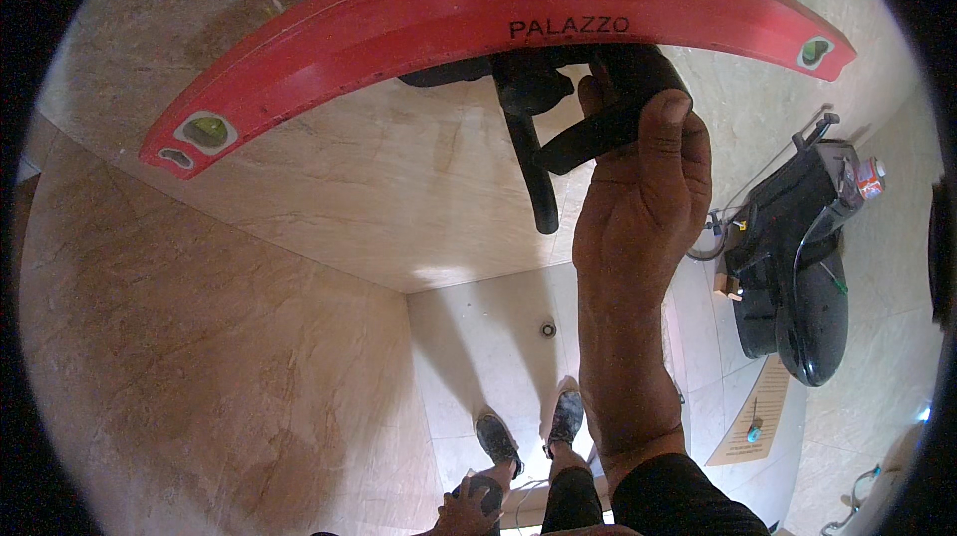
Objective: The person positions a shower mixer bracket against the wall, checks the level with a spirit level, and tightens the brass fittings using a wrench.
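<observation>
Beige, brown-veined walls (219, 366) meet a pale tiled floor (486, 322) (a small round drain (547, 330) sits in it); long shadows (447, 357) cross the tiles, and a glossy black toilet (819, 312) stands at right.

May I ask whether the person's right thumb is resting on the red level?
No, the right hand has its thumb on a black fitting, below the red level.
</observation>
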`<state>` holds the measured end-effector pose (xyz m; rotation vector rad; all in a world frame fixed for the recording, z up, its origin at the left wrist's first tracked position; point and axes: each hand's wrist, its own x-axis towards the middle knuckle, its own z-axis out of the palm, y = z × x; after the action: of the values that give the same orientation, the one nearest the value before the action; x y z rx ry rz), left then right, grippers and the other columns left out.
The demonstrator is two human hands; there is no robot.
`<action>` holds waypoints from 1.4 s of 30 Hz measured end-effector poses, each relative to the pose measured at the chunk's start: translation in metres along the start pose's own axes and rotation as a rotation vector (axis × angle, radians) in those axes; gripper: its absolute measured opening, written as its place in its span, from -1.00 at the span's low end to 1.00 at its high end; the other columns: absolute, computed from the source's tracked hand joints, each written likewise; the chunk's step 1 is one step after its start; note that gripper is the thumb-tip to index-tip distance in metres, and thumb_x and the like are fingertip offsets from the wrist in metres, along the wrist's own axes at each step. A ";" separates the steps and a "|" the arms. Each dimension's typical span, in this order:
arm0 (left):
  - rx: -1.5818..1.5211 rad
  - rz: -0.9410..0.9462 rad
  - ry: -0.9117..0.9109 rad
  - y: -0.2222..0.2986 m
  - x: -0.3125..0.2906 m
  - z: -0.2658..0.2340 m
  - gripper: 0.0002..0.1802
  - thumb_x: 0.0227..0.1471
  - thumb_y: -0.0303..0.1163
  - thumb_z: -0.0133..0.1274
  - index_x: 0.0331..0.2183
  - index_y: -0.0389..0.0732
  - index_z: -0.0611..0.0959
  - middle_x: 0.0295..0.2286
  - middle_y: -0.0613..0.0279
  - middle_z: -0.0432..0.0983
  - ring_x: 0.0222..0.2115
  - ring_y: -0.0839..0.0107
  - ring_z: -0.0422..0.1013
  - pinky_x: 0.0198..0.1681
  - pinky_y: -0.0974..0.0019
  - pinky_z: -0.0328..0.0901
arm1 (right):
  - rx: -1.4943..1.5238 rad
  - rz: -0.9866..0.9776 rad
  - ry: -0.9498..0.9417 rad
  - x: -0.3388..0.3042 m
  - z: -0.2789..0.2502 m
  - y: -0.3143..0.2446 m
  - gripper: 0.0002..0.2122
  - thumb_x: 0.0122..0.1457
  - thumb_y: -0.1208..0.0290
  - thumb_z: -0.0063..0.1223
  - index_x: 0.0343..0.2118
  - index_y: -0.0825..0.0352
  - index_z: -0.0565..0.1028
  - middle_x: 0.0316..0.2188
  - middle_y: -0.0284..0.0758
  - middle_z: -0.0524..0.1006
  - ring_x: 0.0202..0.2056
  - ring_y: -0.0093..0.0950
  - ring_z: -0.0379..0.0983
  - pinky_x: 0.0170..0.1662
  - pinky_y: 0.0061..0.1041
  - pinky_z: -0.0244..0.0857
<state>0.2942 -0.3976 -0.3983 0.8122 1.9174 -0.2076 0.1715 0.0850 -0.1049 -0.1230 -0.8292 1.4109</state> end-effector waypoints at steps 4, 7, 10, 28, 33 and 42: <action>-0.007 0.006 0.003 -0.001 -0.001 -0.001 -0.06 -0.10 0.34 0.20 0.22 0.10 0.39 0.30 -0.09 0.03 0.13 -0.37 0.22 0.08 -0.39 0.27 | 0.027 0.010 0.023 -0.002 0.003 -0.002 -0.72 0.41 0.27 -0.08 -0.06 0.42 0.46 -0.13 -0.13 0.59 -0.04 -0.35 0.55 0.10 -0.29 0.45; -0.016 0.013 0.005 -0.002 -0.004 0.000 -0.07 -0.10 0.33 0.20 0.22 0.09 0.39 0.30 -0.09 0.03 0.12 -0.37 0.22 0.08 -0.39 0.27 | 0.008 0.035 0.033 -0.003 0.003 -0.004 -0.70 0.42 0.25 -0.10 -0.04 0.44 0.44 -0.13 -0.11 0.57 -0.05 -0.36 0.53 0.10 -0.30 0.43; -0.029 0.023 0.005 -0.001 -0.004 -0.001 -0.07 -0.10 0.33 0.20 0.21 0.09 0.40 0.30 -0.09 0.03 0.12 -0.37 0.23 0.08 -0.39 0.27 | -0.082 0.027 0.015 -0.005 0.007 -0.007 -0.65 0.43 0.20 -0.11 -0.03 0.46 0.42 -0.13 -0.10 0.56 -0.06 -0.37 0.52 0.12 -0.29 0.38; -0.081 0.071 0.013 0.013 -0.011 -0.019 -0.19 -0.04 0.10 0.24 0.15 -0.12 0.43 0.21 -0.21 0.20 0.14 -0.23 0.25 0.16 -0.25 0.20 | -0.174 0.042 0.029 -0.005 0.007 -0.009 -0.67 0.40 0.22 -0.02 -0.06 0.47 0.44 -0.17 -0.15 0.57 -0.13 -0.39 0.53 0.04 -0.33 0.39; -0.090 0.056 -0.042 0.010 -0.013 -0.019 -0.09 -0.05 0.08 0.22 0.23 -0.16 0.33 0.23 -0.27 0.17 0.21 -0.21 0.17 0.22 -0.26 0.09 | -0.067 0.022 0.049 -0.005 0.010 -0.005 -0.66 0.40 0.22 -0.02 -0.05 0.47 0.44 -0.17 -0.14 0.57 -0.10 -0.38 0.53 0.05 -0.33 0.39; -0.091 0.075 -0.076 0.006 -0.015 -0.018 -0.02 -0.06 0.09 0.21 0.26 -0.21 0.27 0.23 -0.32 0.17 0.25 -0.19 0.14 0.23 -0.27 0.05 | -0.136 0.053 0.052 -0.001 0.012 -0.012 -0.64 0.40 0.26 -0.04 0.00 0.52 0.35 -0.11 -0.04 0.53 -0.01 -0.27 0.51 0.18 -0.20 0.37</action>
<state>0.2886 -0.3905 -0.3757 0.8025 1.8084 -0.1030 0.1747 0.0770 -0.0900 -0.2863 -0.8842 1.3950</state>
